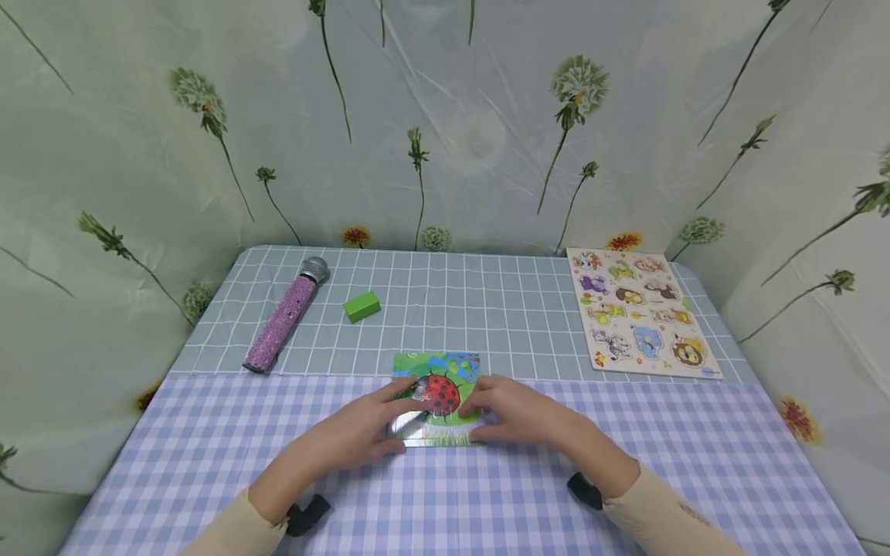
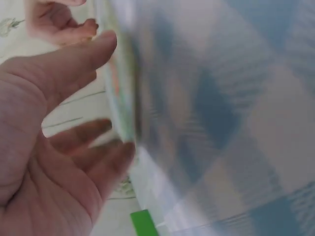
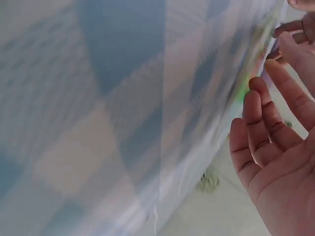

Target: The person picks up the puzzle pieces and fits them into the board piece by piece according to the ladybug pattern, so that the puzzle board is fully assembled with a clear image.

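Note:
A square ladybug picture puzzle (image 1: 445, 395) lies flat on the checked cloth in the head view, glossy and bright at its lower left. My left hand (image 1: 356, 429) reaches over its left side, fingers relaxed, with the thumb by the lower left corner. From the other side my right hand (image 1: 520, 413) rests its fingertips at the right edge. Both wrist views show the puzzle (image 2: 123, 93) nearly edge-on; the left fingers (image 2: 110, 169) are spread and the right fingers (image 3: 253, 123) loosely bent. Exact fingertip contact is hard to tell.
A glittery pink microphone (image 1: 287, 318) lies at the back left, beside a green block (image 1: 361, 306). An animal puzzle board (image 1: 643, 315) lies at the back right. Behind the table (image 1: 459, 305) hangs a flower-patterned curtain (image 1: 480, 116).

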The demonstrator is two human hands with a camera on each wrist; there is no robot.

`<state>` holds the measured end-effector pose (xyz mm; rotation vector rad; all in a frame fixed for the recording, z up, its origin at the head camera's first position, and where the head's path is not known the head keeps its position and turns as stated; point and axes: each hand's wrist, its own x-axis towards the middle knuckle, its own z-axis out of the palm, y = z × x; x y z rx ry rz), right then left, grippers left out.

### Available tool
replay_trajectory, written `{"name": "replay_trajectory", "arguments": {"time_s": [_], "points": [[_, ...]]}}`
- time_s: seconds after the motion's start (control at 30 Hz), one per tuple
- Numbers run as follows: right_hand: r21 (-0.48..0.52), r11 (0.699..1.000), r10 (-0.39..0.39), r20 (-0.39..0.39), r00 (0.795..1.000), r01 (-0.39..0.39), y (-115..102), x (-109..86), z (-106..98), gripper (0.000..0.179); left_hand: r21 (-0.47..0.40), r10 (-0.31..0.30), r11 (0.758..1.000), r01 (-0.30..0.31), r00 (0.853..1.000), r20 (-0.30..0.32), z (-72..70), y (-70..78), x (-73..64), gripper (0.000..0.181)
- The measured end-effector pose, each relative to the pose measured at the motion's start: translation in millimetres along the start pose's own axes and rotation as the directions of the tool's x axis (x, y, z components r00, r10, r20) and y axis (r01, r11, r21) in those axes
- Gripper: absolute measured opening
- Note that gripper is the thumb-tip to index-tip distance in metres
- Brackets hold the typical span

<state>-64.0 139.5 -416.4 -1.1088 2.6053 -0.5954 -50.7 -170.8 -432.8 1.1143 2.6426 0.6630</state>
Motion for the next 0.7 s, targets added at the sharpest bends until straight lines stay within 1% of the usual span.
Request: {"name": "replay_trajectory", "arguments": {"time_s": [0.07,0.1,0.17,0.2,0.27,0.33,0.4,0.47,0.57,0.7], "points": [[-0.017,0.999,0.026,-0.059,0.998,-0.028,-1,-11.2,-4,0.036,0.009,-0.016,1.000,0.017,0.999,-0.047,-2.5,0.7,-4.8,0.070],[-0.039,0.998,0.047,-0.099,0.994,-0.051,-1,-17.8,-7,0.040,0.025,-0.022,0.999,0.024,0.996,-0.081,-4.7,1.3,-7.1,0.075],[-0.102,0.988,0.093,-0.189,0.978,-0.114,-3,-31.7,-14,0.048,0.094,-0.031,0.994,0.047,0.986,-0.166,-10.2,1.4,-10.3,0.083],[-0.137,0.979,0.116,-0.234,0.965,-0.151,-3,-38.6,-18,0.053,0.131,-0.043,0.989,0.072,0.977,-0.209,-13.7,1.6,-11.1,0.085],[-0.205,0.950,0.165,-0.305,0.938,-0.234,-4,-50.3,-26,0.062,0.204,-0.074,0.969,0.138,0.953,-0.293,-22.0,2.0,-11.0,0.089],[-0.246,0.919,0.213,-0.348,0.913,-0.308,-6,-59.5,-35,0.070,0.243,-0.124,0.945,0.217,0.930,-0.346,-29.9,2.5,-9.7,0.090],[-0.267,0.894,0.249,-0.370,0.895,-0.359,-7,-67.0,-43,0.078,0.254,-0.178,0.925,0.283,0.912,-0.369,-36.2,4.7,-8.1,0.090],[-0.276,0.875,0.281,-0.381,0.881,-0.399,-8,-72.6,-49,0.086,0.258,-0.213,0.910,0.324,0.901,-0.379,-40.6,7.4,-7.0,0.090],[-0.281,0.863,0.296,-0.390,0.872,-0.419,-9,-78.2,-56,0.093,0.277,-0.230,0.896,0.347,0.896,-0.379,-44.3,11.8,-6.8,0.091],[-0.279,0.865,0.295,-0.391,0.872,-0.417,-9,-81.1,-59,0.097,0.294,-0.229,0.890,0.349,0.899,-0.374,-45.9,15.1,-7.5,0.091]]}}
